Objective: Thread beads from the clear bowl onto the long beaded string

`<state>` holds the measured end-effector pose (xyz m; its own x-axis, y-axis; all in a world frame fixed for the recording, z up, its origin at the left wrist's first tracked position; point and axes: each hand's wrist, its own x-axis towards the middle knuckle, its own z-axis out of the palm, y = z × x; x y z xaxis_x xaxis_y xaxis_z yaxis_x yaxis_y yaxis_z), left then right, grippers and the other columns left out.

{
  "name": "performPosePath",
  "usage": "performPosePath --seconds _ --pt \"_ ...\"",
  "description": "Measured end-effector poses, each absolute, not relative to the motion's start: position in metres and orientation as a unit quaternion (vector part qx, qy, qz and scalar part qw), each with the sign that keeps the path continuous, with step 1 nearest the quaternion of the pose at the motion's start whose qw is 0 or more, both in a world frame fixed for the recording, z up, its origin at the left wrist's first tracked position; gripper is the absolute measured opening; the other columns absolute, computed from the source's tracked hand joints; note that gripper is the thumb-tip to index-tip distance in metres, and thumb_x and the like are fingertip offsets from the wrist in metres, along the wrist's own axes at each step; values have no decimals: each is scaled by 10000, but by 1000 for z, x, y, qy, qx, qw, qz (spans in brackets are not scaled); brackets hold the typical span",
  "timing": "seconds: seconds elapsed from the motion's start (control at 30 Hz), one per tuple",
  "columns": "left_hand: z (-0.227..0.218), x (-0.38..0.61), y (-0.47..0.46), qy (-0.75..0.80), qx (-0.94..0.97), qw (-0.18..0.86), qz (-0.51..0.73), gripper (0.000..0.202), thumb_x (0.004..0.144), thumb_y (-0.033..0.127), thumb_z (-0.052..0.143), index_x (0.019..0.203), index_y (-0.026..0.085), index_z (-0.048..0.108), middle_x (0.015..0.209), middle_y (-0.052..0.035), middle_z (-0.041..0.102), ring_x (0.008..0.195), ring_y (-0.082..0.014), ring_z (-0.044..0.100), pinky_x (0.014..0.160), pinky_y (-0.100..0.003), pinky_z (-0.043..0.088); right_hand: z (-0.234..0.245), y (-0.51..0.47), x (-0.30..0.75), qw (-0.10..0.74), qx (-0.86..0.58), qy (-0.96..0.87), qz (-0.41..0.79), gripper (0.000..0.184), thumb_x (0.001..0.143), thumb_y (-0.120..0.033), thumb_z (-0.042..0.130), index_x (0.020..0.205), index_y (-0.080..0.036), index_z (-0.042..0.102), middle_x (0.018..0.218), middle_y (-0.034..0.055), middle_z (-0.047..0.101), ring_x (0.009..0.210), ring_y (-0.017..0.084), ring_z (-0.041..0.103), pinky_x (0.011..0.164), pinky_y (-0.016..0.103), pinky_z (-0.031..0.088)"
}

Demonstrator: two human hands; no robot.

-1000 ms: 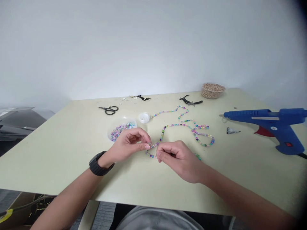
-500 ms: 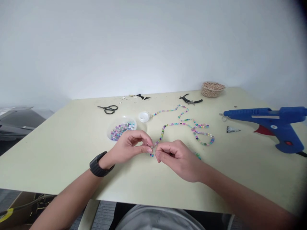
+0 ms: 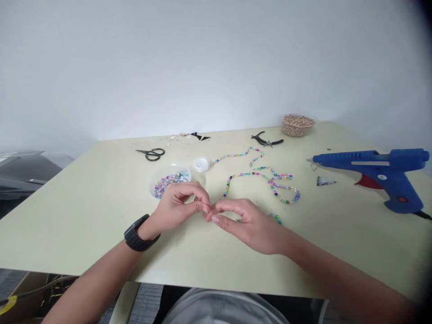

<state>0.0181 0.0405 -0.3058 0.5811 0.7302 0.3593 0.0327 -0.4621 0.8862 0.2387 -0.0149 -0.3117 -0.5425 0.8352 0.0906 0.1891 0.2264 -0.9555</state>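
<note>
A long string of coloured beads (image 3: 266,176) snakes across the pale green table (image 3: 84,202). My left hand (image 3: 178,207), a black watch on its wrist, pinches the near end of the string with thumb and forefinger. My right hand (image 3: 248,225) meets it fingertip to fingertip, its fingers curled and pinching the same end. The end of the string itself is hidden between the fingertips. A clear dish of loose beads (image 3: 170,181) sits just behind my left hand, and a small white lid (image 3: 201,164) lies beside it.
Black scissors (image 3: 151,154) and black pliers (image 3: 267,141) lie near the far edge, with dark scraps (image 3: 197,136) between them. A tub of tan beads (image 3: 298,125) stands at the back right. A blue glue gun (image 3: 374,172) rests at the right, a small dark shard (image 3: 324,181) by its nozzle.
My right hand's fingers have shifted left and closed in on my left fingertips, covering the bead end that showed between them before. The view has tilted slightly.
</note>
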Motion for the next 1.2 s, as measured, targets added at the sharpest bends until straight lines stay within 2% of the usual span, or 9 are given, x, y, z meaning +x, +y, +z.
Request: performPosePath --seconds 0.2,0.3,0.43,0.5,0.57,0.67,0.77,1.2 --pt "-305 20 39 256 763 460 375 158 857 286 782 763 162 751 719 -50 700 641 -127 593 630 -262 480 -313 -14 244 317 -353 -692 545 403 1042 -485 493 949 -183 742 826 24 669 697 127 509 644 267 395" --pt "-303 17 41 277 764 438 383 175 907 324 725 857 166 781 800 -69 744 718 -145 651 664 -258 502 -312 -14 244 336 -332 -667 577 385 1053 -457 488 901 -168 693 821 26 677 721 123 539 678 265 405" --pt "-294 -7 59 379 748 287 462 238 979 361 615 943 190 777 882 -63 760 790 -151 663 711 -258 500 -313 -15 243 377 -347 -640 572 344 1044 -429 514 877 -169 665 733 12 631 737 137 575 693 271 424" --pt "-288 -24 71 415 788 165 424 165 933 328 681 920 192 773 903 -54 762 824 -161 667 768 -268 493 -314 -15 243 405 -368 -630 551 349 1032 -441 528 851 -174 660 691 5 604 713 142 564 663 274 418" --pt "-283 -39 81 435 826 92 346 142 911 313 695 903 197 775 912 -48 766 847 -173 673 774 -271 484 -316 -15 243 431 -381 -621 533 347 1026 -440 533 832 -177 651 670 5 594 713 148 562 654 277 419" --pt "-283 -51 89 452 853 105 238 140 908 276 653 927 214 778 960 -40 770 879 -179 686 764 -259 492 -318 -14 243 443 -395 -615 519 337 1026 -423 526 823 -182 644 651 -1 588 656 136 519 609 270 400" --pt "-290 -49 92 444 867 134 183 161 896 277 640 939 232 788 952 -39 760 844 -176 678 757 -258 497 -318 -14 243 438 -410 -613 514 337 1024 -425 521 823 -186 645 638 -6 580 620 130 483 577 267 383" --pt "-300 -43 95 459 870 133 123 239 868 260 592 919 251 826 895 -65 764 728 -189 636 680 -278 464 -317 -13 241 438 -404 -620 510 340 1023 -428 519 811 -191 638 634 -3 578 658 143 528 613 268 418"
